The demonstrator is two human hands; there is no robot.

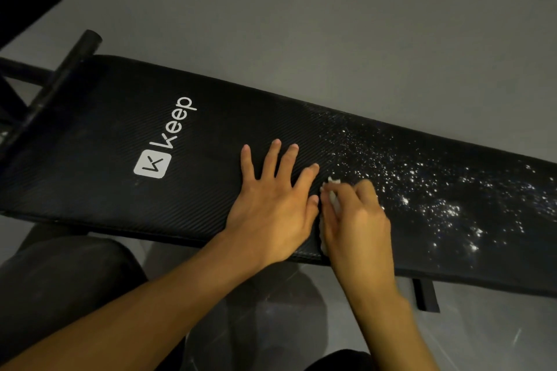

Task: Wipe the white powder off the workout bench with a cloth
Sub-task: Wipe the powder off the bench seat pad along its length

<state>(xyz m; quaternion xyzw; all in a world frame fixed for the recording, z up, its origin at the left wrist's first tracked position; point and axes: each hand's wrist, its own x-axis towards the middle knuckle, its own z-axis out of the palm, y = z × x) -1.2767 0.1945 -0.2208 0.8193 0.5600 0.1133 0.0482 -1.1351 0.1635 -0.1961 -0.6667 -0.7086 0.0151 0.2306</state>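
Pressing flat on the black bench (90,129) with the left hand (271,205), fingers straight and spread, nothing held. Gripping a crumpled white cloth (333,199) in the right hand (357,220), just beside the left, fingers curled round it. White powder (422,190) scattered right of the right hand; logo (164,141) left of the left.

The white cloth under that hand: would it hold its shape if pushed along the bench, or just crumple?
Probably floppy: the cloth bunches and pokes out between the fingers of the right hand. Likely light, since it almost hides under that hand. It may drag rather than slide, as the bench looks ribbed.
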